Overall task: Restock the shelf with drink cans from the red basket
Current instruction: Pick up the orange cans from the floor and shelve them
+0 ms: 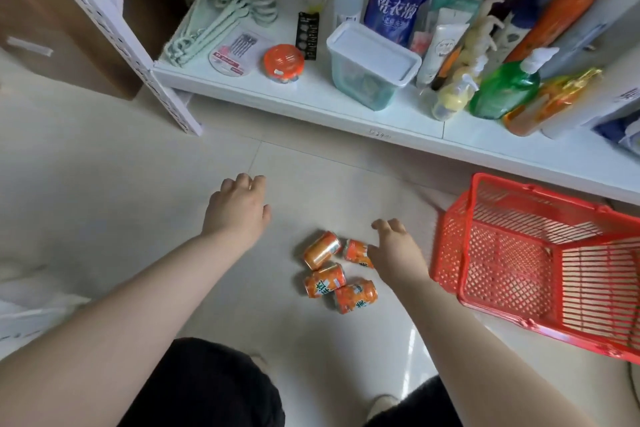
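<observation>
Several orange drink cans (pixel 325 279) lie on their sides on the pale tiled floor, in a tight cluster left of the red basket (pixel 450 253). The basket stands on the floor with nothing visible inside it. My right hand (pixel 394 250) hovers over the cluster's right side with fingers loosely spread, next to one can (pixel 355 250); it holds nothing. My left hand (pixel 239 208) is out over bare floor to the left, fingers relaxed, holding nothing. The white bottom shelf (pixel 346 111) lies beyond the cans.
The shelf carries a clear lidded container (pixel 370 66), an orange-lidded jar (pixel 283 63), a green pump bottle (pixel 504 88), a blue refill pouch (pixel 398 0), hangers (pixel 207 28) and other bottles. A white shelf post (pixel 145 59) stands at the left.
</observation>
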